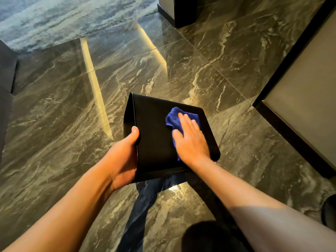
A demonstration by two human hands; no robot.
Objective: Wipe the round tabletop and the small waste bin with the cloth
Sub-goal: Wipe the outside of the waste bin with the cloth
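Lying on its side in the lower centre of the frame, the small black waste bin (154,135) is held up off the dark marble floor (209,60) between the person's two hands. The left hand (123,157) grips the bin's left edge from beside and below, thumb hooked over the top face; its fingers are clamped on the bin, though most of them are hidden behind it. The right hand (190,140) lies flat on the bin's upward-facing side, fingers (183,120) stretched out and close together, pressing the blue cloth (174,117) against the black surface. The cloth is bunched, and part of it sticks out beyond the fingertips toward the upper right of the bin; the rest is covered by the palm. Both bare forearms reach in from the bottom corners of the frame. Below the bin, a strip of dark blue fabric (143,206) runs down toward the bottom edge. A grey rug (63,17) fills the upper left, and a beige panel with a dark base (300,97) stands along the right side.
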